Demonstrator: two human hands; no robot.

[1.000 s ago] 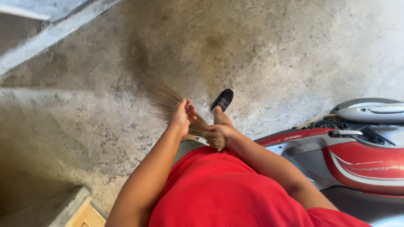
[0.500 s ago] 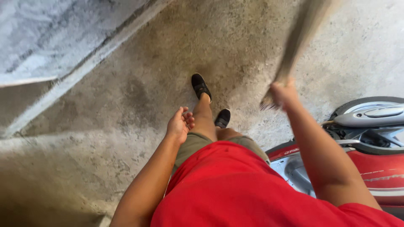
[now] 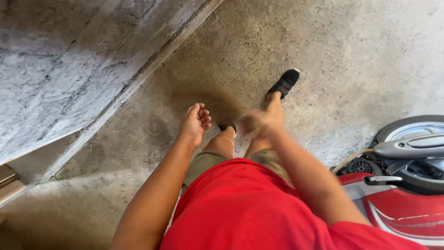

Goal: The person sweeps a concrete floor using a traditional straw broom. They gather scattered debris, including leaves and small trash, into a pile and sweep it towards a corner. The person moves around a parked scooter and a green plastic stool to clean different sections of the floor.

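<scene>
1. The right hand (image 3: 262,121) is smeared by motion blur; its fingers look curled in, but whether they clamp anything cannot be told. A pale, straw-coloured blur (image 3: 276,163) runs from under that hand back along the forearm toward the red shirt (image 3: 249,208). It may be a broom's bristles, but it is too blurred to be sure. If it is, its long axis lies along the forearm, with neither end clear.
2. The left hand (image 3: 194,122) is sharp: fingers loosely apart and slightly bent, holding nothing, hanging left of the right hand over the concrete floor (image 3: 351,60).
3. Two hands, two forearms. Two black shoes: one (image 3: 285,83) plainly seen just beyond the right hand, toe pointing up and right; the other (image 3: 227,127) mostly hidden between the hands, only a dark sliver showing.
4. One red scooter (image 3: 407,185) stands to the right of the right hand, cut off by the frame's right and bottom edges.
5. One raised pale slab (image 3: 60,78) lies well to the left of the left hand, its edge running diagonally.
</scene>
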